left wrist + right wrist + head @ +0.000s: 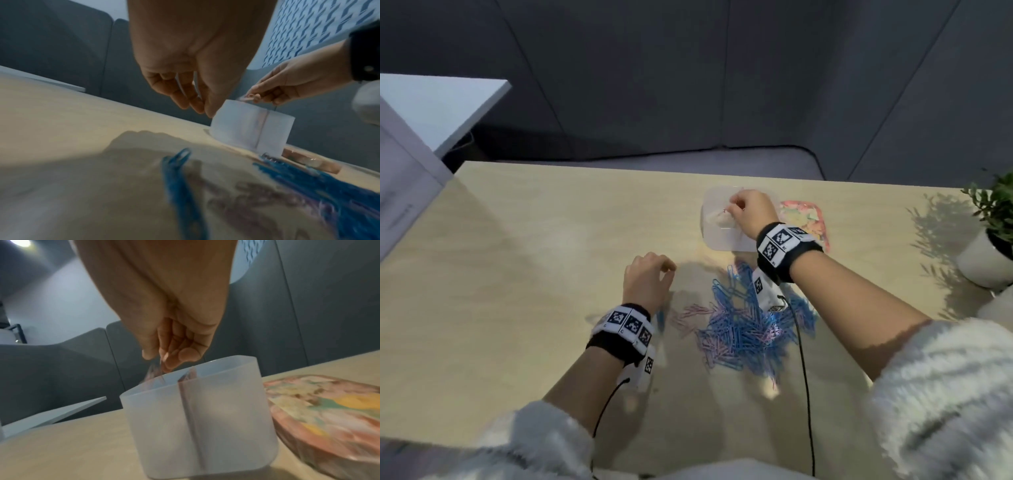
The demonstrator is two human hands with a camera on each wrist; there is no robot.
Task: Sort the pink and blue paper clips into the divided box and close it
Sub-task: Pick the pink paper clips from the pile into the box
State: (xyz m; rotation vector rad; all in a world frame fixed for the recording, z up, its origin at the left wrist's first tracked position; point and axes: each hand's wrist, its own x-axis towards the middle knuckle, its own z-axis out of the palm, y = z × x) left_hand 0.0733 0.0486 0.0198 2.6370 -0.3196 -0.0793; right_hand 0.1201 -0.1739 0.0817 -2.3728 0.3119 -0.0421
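Right hand [751,214] pinches pink clips [249,97] over divided box [197,415]; left hand [647,277] loosely curled, empty. Risk: clips dropping across divider, mixing colours.

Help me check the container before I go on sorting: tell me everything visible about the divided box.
The box is frosted, translucent white plastic with rounded corners. It stands upright and open on the table, split by one middle wall. Its patterned lid lies beside it. The right hand pinches pink clips above its rim. Contents unclear.
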